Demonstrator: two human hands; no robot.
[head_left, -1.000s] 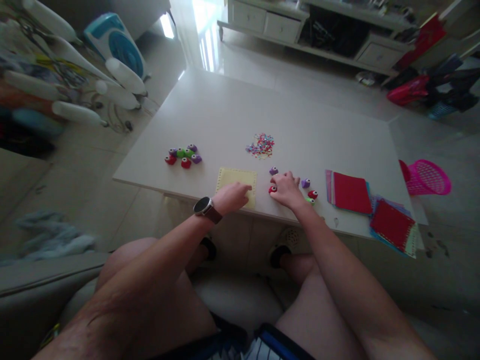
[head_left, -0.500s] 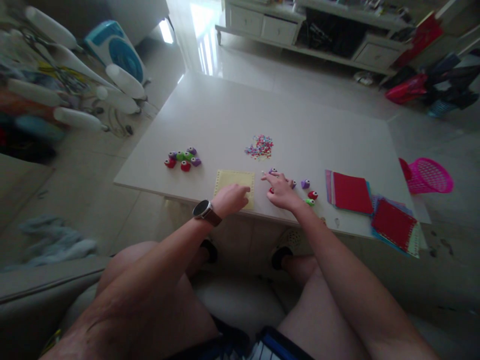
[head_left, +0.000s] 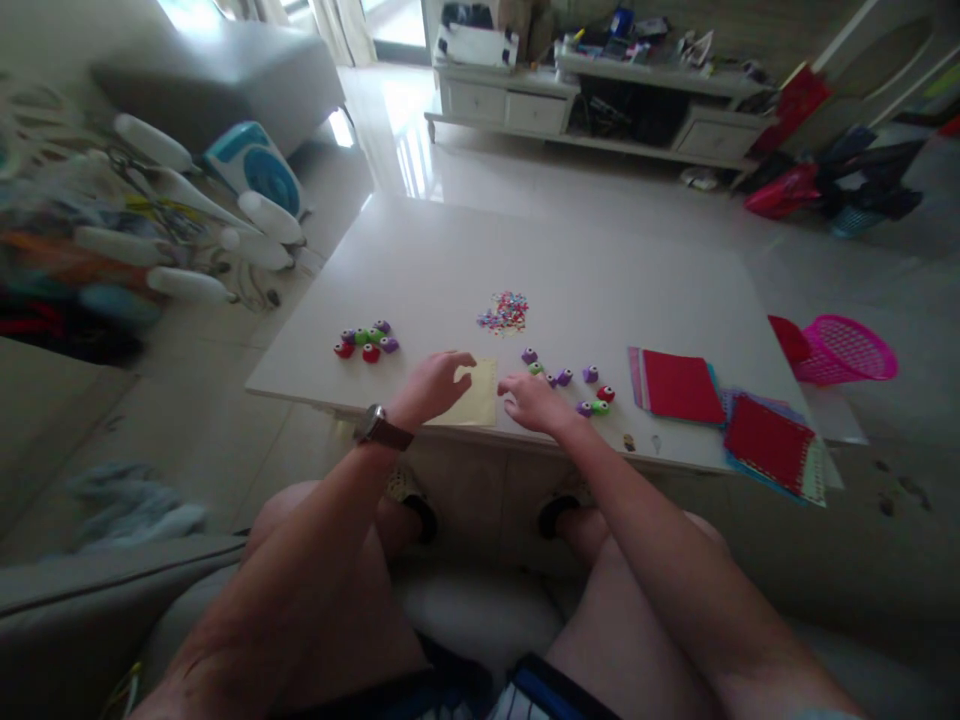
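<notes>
My left hand point(head_left: 441, 386) hovers over the left part of a pale yellow sheet point(head_left: 480, 402) with small holes along its edge. Its thumb and fingers are curved apart, holding nothing that I can see; a watch is on this wrist. At the sheet's right edge, my right hand point(head_left: 534, 403) has its fingers loosely bent and apart, with nothing visible in them. Just beyond it are little one-eyed figures in purple, green and red, among them a green figure point(head_left: 535, 368). A similar cluster, including a red figure point(head_left: 370, 353), sits to the left.
A pile of colourful small pieces point(head_left: 506, 312) lies mid-table. Red-topped stacked sheets point(head_left: 681, 386) and a second sheet stack point(head_left: 769, 445) are at the right. A pink basket point(head_left: 851, 350) stands past the table's right end. Two small items lie near the front edge.
My left hand has shifted left and its fingers have spread. My right hand has drawn back from the figures toward the yellow sheet. The camera view has tilted up.
</notes>
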